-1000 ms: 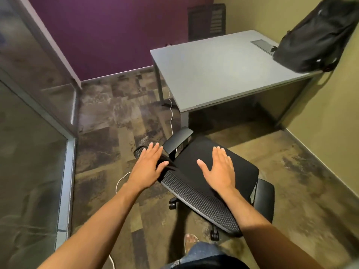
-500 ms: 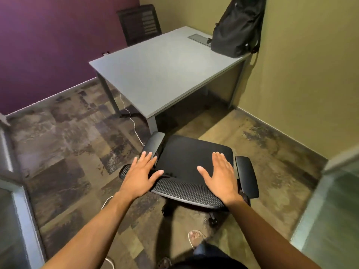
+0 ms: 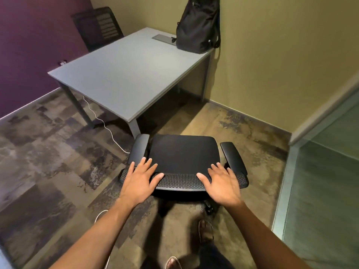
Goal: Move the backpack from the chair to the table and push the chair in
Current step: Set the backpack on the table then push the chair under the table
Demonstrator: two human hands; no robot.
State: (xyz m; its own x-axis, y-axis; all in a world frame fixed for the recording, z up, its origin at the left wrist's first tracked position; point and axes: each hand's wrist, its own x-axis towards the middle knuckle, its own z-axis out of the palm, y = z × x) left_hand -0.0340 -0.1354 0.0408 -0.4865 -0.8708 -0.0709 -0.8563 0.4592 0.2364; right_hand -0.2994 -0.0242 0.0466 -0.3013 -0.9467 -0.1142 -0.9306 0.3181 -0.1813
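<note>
Both palms flat, fingers spread: my left hand (image 3: 138, 183) and right hand (image 3: 223, 186) rest on the chair (image 3: 184, 158) backrest's top edge, gripping nothing. Chair likely rolls easily on casters; push here, evenly. Backpack (image 3: 197, 26) already sits at the table's (image 3: 124, 74) far right corner against the wall. Carpet may drag; white cable (image 3: 105, 125) lies near the table leg.

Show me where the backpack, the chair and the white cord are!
backpack (image 3: 197, 26): head view, middle of its black front panel.
chair (image 3: 184, 152): head view, centre of the black seat.
white cord (image 3: 108, 129): head view, stretch lying on the floor beside the table leg.
</note>
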